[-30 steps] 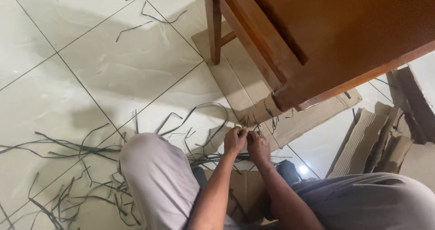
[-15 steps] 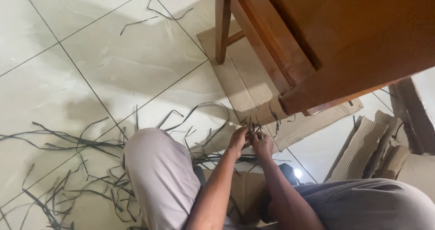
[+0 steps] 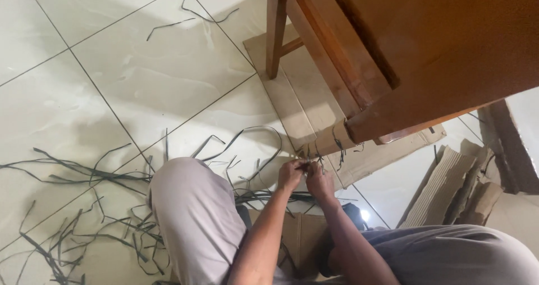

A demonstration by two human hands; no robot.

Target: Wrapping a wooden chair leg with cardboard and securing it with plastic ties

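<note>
My left hand (image 3: 290, 174) and my right hand (image 3: 319, 181) meet low in the middle, fingertips pinched together on a thin dark strap (image 3: 307, 162). The strap runs up around the cardboard wrap (image 3: 324, 142) covering the nearest leg of a brown wooden table (image 3: 415, 55). Both hands sit just in front of that wrapped leg, above the pale tiled floor (image 3: 140, 83). My knees in grey trousers frame the forearms.
Many loose dark strap offcuts (image 3: 84, 175) litter the tiles to the left and around my left knee. A flat cardboard sheet (image 3: 292, 94) lies under the table. Corrugated cardboard pieces (image 3: 455, 187) stack at the right. Another bare table leg (image 3: 273, 29) stands farther back.
The view shifted slightly. My hands stayed pinched together on the strap by the wrapped leg, with small finger movements only.
</note>
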